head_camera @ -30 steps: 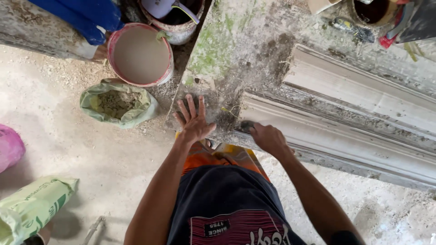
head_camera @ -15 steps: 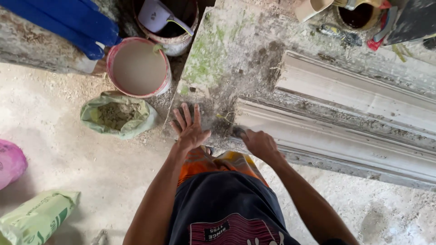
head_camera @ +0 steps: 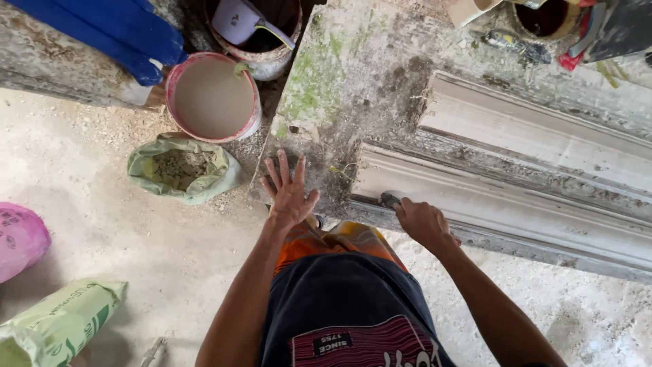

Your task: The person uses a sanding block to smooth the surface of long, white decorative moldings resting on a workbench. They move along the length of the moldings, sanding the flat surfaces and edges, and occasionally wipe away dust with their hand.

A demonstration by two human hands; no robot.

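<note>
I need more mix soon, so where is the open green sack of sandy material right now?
In the head view, the open green sack sits on the floor left of the left hand, just below the pink-rimmed bucket.

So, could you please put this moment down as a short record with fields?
Left hand: flat, fingers spread, on the stained slab
Right hand: closed on a small dark tool at the end of the pale moulding
Second moulding: lies behind it on the slab
Bucket: pink rim, grey mix inside, left of the slab
Open green sack: gritty powder, on the floor
Scoop: in the dark tub behind
</note>
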